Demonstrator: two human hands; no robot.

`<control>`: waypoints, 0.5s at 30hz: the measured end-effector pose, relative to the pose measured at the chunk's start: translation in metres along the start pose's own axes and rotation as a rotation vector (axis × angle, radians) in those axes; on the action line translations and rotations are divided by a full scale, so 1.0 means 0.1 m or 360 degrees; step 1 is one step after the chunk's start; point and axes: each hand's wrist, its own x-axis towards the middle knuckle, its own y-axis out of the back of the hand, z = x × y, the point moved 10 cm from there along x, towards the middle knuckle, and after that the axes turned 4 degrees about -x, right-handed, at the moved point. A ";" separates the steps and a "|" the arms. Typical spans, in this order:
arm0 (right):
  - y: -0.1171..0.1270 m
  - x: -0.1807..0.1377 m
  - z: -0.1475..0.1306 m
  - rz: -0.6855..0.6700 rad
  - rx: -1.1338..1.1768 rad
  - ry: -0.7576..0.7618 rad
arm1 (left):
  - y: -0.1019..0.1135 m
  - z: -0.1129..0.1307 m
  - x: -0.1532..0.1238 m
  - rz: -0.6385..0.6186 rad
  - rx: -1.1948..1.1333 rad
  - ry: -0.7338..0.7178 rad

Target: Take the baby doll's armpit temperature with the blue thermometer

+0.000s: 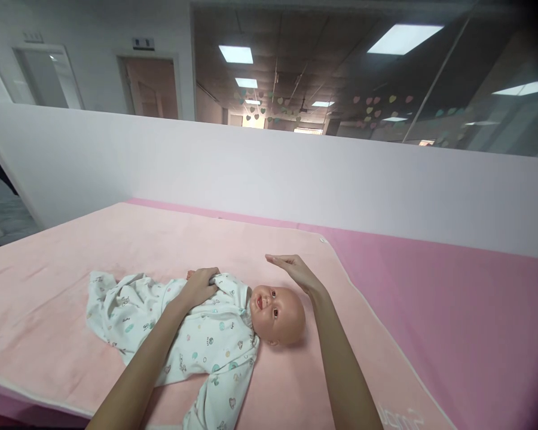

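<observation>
A baby doll [278, 316] lies on its back on a pink blanket [156, 239], its bare head to the right. White printed clothes [210, 343] cover its body and legs. My left hand [200, 286] is closed over the doll's far arm at the sleeve, and a bit of the doll's hand shows beyond it. Some of my left fingertips are hidden. Past the doll's head, my right hand [295, 270] is raised with its fingers stretched out flat, holding nothing and apart from the head. The near sleeve [222, 391] points toward me.
Under the blanket is a pink padded surface [430, 298], bare along the right. A low white wall [273, 173] borders the far side, with a glass window [341, 77] above it. Doors [152, 89] stand beyond at the left.
</observation>
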 end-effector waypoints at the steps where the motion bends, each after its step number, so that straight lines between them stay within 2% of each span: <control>1: 0.00 0.01 0.00 0.0025 0.0014 0.0014 | 0.00 -0.01 0.00 -0.0003 -0.0002 0.0001; 3: -0.10 0.02 0.04 -0.0103 -0.0004 -0.0020 | -0.01 -0.02 0.00 0.0002 0.0006 0.0000; 6: -0.35 -0.05 0.14 -0.0514 -0.0121 -0.0124 | -0.01 -0.03 0.00 0.0020 0.0034 0.0004; 8: -0.42 -0.09 0.17 -0.0655 -0.0190 -0.0150 | -0.01 -0.03 0.00 0.0020 0.0043 0.0013; 12: -0.41 -0.08 0.18 -0.0626 -0.0180 -0.0154 | 0.00 -0.03 0.00 0.0026 0.0037 0.0005; 15: -0.28 -0.01 0.14 -0.0387 -0.0129 -0.0140 | -0.01 -0.03 0.00 0.0019 0.0042 -0.0003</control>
